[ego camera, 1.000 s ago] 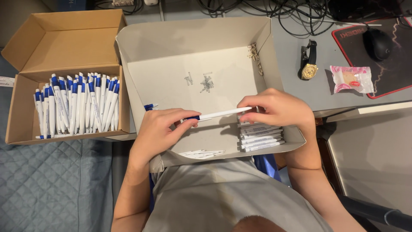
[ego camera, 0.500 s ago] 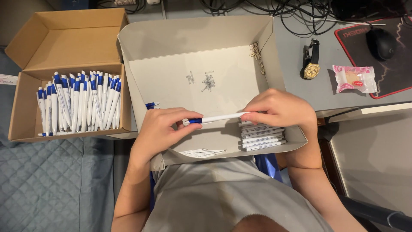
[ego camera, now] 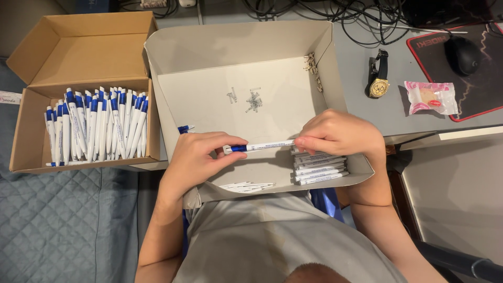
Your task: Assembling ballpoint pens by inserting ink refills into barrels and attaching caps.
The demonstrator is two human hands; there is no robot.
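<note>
Head view: left hand (ego camera: 196,157) and right hand (ego camera: 340,133) pinching one pen (ego camera: 262,147) endwise; uneven push could pop parts loose.

Two boxes (ego camera: 84,47) (ego camera: 236,44), two hands (ego camera: 196,157) (ego camera: 340,133), one held pen (ego camera: 262,146), about twenty pens (ego camera: 97,126) in brown box, one watch (ego camera: 378,78), one mouse (ego camera: 462,54), one candy packet (ego camera: 429,98)

pen (ego camera: 264,146) tips – hidden in grips; mouse pad (ego camera: 484,89) – cut off by edge

Grey desk (ego camera: 398,112) right; blue quilted cover (ego camera: 57,220) lower left.
</note>
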